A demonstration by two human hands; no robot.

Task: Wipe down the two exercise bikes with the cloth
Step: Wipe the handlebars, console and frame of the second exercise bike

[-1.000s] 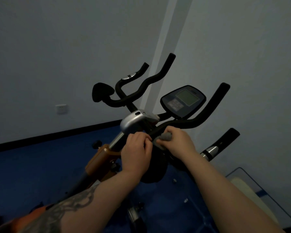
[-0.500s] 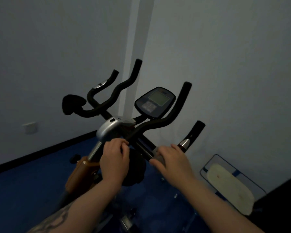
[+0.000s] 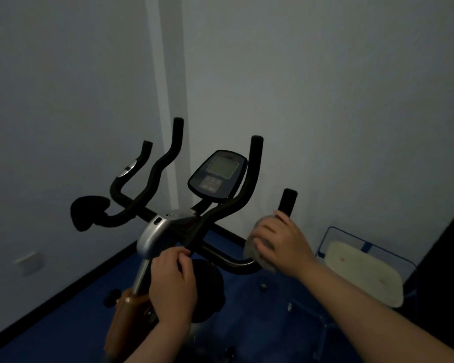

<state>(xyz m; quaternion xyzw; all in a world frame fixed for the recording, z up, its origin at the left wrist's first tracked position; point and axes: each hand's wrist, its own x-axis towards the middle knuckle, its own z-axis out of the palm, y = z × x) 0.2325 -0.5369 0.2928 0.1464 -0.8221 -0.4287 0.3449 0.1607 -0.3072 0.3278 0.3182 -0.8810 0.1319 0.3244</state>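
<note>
Right hand (image 3: 281,243) is wrapped round the cloth (image 3: 260,247), fingers curled over it, pressing it against the lower right handlebar (image 3: 287,203) of the exercise bike (image 3: 168,226), right of centre in the frame! Only the black tip of that bar pokes out above the knuckles. Left hand (image 3: 172,279), lower centre, has its fingers curled round the bar (image 3: 194,231) just below the silver clamp housing (image 3: 157,231). Up above, the console (image 3: 218,174) with its pale screen sits between the tall upright bars. A black pad (image 3: 88,213) juts out at the left. Blue floor (image 3: 63,323) runs beneath, grey walls (image 3: 325,87) behind. At the lower right lies a pale cushion (image 3: 362,273) in a blue-edged frame.
</note>
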